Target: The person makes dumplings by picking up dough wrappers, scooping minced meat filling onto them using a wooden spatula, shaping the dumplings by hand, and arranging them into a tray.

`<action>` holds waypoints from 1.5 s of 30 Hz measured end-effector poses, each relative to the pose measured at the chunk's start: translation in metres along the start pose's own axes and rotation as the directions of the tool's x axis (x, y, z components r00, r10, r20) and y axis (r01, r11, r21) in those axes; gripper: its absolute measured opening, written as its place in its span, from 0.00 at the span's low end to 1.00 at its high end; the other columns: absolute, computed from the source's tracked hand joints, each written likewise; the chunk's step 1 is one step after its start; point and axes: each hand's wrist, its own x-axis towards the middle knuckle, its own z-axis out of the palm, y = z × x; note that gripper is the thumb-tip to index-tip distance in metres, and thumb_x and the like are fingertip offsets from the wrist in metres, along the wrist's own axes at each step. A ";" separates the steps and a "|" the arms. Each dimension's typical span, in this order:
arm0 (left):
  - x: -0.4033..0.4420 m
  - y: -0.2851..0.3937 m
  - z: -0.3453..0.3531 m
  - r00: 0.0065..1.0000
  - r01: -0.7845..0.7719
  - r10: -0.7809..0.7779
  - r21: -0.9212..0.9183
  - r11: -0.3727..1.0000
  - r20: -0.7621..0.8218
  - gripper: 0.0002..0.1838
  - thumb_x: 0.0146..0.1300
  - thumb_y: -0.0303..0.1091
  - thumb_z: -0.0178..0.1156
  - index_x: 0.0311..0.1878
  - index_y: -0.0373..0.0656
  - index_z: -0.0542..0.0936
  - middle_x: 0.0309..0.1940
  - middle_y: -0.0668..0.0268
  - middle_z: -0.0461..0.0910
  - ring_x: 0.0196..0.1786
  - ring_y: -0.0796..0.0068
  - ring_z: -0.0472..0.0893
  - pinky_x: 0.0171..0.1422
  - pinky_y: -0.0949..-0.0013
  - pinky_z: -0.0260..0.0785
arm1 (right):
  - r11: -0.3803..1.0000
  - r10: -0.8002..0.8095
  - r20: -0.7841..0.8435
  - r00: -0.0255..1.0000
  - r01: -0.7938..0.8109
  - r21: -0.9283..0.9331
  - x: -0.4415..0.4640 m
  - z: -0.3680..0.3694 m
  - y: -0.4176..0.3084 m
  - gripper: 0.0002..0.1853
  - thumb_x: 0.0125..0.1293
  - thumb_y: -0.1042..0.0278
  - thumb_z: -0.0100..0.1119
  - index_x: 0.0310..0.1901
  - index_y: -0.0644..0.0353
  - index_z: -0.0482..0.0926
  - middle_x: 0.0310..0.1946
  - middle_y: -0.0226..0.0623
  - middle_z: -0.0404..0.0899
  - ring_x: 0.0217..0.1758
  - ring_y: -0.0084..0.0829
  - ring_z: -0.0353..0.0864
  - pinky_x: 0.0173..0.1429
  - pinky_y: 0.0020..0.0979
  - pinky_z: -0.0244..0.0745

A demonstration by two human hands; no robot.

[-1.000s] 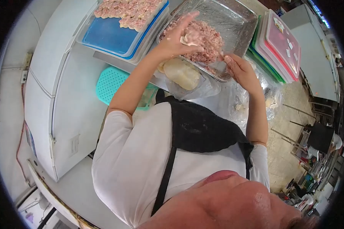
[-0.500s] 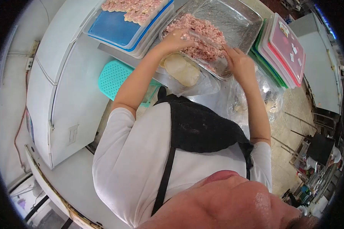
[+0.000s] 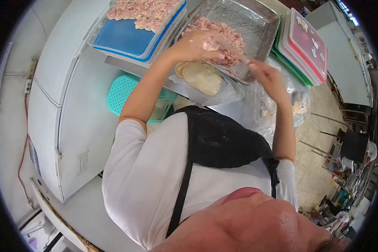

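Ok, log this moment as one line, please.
left hand: cupping pale wrapper | right hand: gripping blurred tool | meat: in tray | wrapper stack: beside tray, on plastic

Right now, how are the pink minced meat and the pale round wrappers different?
The pink minced meat is a lumpy heap; the pale round wrappers are thin and flat. The meat is pink, the wrappers creamy. The meat lies in the shiny metal tray; the wrappers lie on clear plastic. Both are near the left hand.
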 end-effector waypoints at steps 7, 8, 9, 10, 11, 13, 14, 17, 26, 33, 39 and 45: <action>-0.010 -0.026 -0.029 0.996 0.065 -0.066 0.010 0.998 0.060 0.25 0.51 0.44 0.70 0.48 0.40 0.78 0.44 0.57 0.81 0.49 0.60 0.79 0.57 0.65 0.69 | 0.876 -0.234 -0.085 0.968 0.173 -0.449 0.012 0.024 -0.047 0.14 0.67 0.59 0.55 0.50 0.55 0.81 0.39 0.45 0.82 0.41 0.46 0.81 0.44 0.40 0.75; -0.014 -0.024 -0.037 0.993 0.098 -0.096 -0.038 0.994 0.068 0.23 0.51 0.41 0.71 0.47 0.40 0.78 0.43 0.58 0.81 0.48 0.62 0.79 0.57 0.66 0.68 | 0.856 -0.255 -0.133 0.958 0.160 -0.491 0.010 0.034 -0.062 0.14 0.67 0.59 0.55 0.49 0.53 0.81 0.38 0.45 0.82 0.40 0.47 0.80 0.42 0.41 0.75; -0.013 -0.029 -0.047 0.995 -0.055 0.053 0.025 0.998 0.081 0.25 0.52 0.45 0.70 0.48 0.40 0.78 0.44 0.58 0.81 0.50 0.62 0.79 0.57 0.66 0.68 | 0.812 -0.255 -0.121 0.959 0.145 -0.565 0.014 0.047 -0.066 0.13 0.67 0.59 0.54 0.49 0.51 0.81 0.34 0.44 0.81 0.38 0.47 0.81 0.41 0.42 0.74; -0.019 -0.032 -0.053 0.998 -0.046 0.045 0.024 0.999 0.051 0.24 0.51 0.44 0.71 0.48 0.41 0.78 0.44 0.59 0.81 0.50 0.63 0.79 0.57 0.66 0.68 | 0.801 -0.278 -0.111 0.954 0.166 -0.574 0.020 0.048 -0.067 0.13 0.67 0.59 0.54 0.49 0.51 0.81 0.35 0.44 0.81 0.38 0.47 0.81 0.41 0.42 0.74; -0.026 -0.033 -0.059 0.999 -0.036 0.035 0.025 0.999 0.015 0.24 0.51 0.44 0.71 0.47 0.41 0.78 0.44 0.60 0.81 0.50 0.63 0.79 0.58 0.66 0.68 | 0.788 -0.304 -0.097 0.948 0.192 -0.585 0.027 0.044 -0.066 0.13 0.67 0.59 0.54 0.49 0.51 0.80 0.35 0.44 0.81 0.38 0.47 0.81 0.41 0.42 0.74; -0.039 -0.034 -0.078 1.000 -0.029 0.029 -0.019 0.999 -0.013 0.24 0.50 0.44 0.71 0.47 0.42 0.78 0.44 0.61 0.81 0.50 0.64 0.78 0.58 0.65 0.67 | 0.814 -0.185 -0.076 0.980 0.109 -0.571 0.033 0.041 -0.096 0.13 0.67 0.59 0.54 0.48 0.54 0.81 0.38 0.46 0.82 0.40 0.48 0.81 0.42 0.41 0.75; -0.046 -0.034 -0.089 0.999 -0.033 0.033 -0.066 0.997 0.002 0.24 0.50 0.44 0.72 0.48 0.43 0.78 0.44 0.62 0.81 0.50 0.65 0.78 0.58 0.65 0.67 | 0.864 -0.186 -0.095 0.978 0.117 -0.489 0.033 0.048 -0.111 0.13 0.68 0.60 0.54 0.48 0.55 0.81 0.39 0.47 0.81 0.41 0.48 0.81 0.43 0.41 0.74; -0.061 -0.040 -0.115 0.999 -0.016 0.021 -0.111 0.994 0.049 0.26 0.49 0.48 0.72 0.49 0.45 0.79 0.45 0.62 0.81 0.48 0.66 0.78 0.56 0.64 0.68 | 0.914 -0.227 -0.111 0.968 0.173 -0.367 0.040 0.087 -0.119 0.15 0.69 0.61 0.51 0.50 0.58 0.79 0.44 0.51 0.80 0.45 0.50 0.80 0.47 0.41 0.74; -0.111 -0.123 -0.194 0.980 0.196 -0.190 0.120 0.973 -0.060 0.35 0.49 0.46 0.72 0.58 0.38 0.74 0.52 0.54 0.77 0.53 0.61 0.78 0.59 0.63 0.68 | 0.989 -0.003 -0.261 0.965 -0.035 -0.141 0.036 0.131 -0.078 0.18 0.71 0.61 0.52 0.54 0.65 0.76 0.38 0.40 0.83 0.41 0.28 0.80 0.48 0.29 0.72; -0.111 -0.173 -0.212 0.971 0.221 -0.176 0.334 0.916 -0.160 0.35 0.50 0.41 0.70 0.62 0.41 0.71 0.59 0.53 0.74 0.58 0.58 0.76 0.62 0.62 0.67 | 0.879 0.464 -0.376 0.802 -0.363 0.309 -0.038 0.133 -0.055 0.17 0.72 0.58 0.50 0.53 0.59 0.79 0.21 0.20 0.68 0.20 0.11 0.61 0.23 0.17 0.53; -0.087 -0.176 -0.190 0.963 0.223 -0.185 0.194 0.955 -0.198 0.38 0.53 0.36 0.66 0.68 0.45 0.63 0.59 0.49 0.72 0.56 0.52 0.75 0.61 0.57 0.67 | 0.830 0.528 -0.375 0.762 -0.369 0.418 -0.057 0.144 -0.038 0.17 0.73 0.55 0.48 0.51 0.57 0.80 0.19 0.18 0.63 0.17 0.11 0.56 0.21 0.17 0.50; -0.072 -0.181 -0.181 0.982 0.117 -0.045 0.398 0.910 -0.185 0.41 0.53 0.33 0.65 0.70 0.42 0.58 0.60 0.48 0.71 0.60 0.51 0.73 0.63 0.58 0.66 | 0.885 0.437 -0.318 0.842 -0.465 -0.016 -0.019 0.123 -0.001 0.20 0.73 0.51 0.46 0.45 0.60 0.81 0.22 0.29 0.68 0.25 0.23 0.66 0.30 0.26 0.63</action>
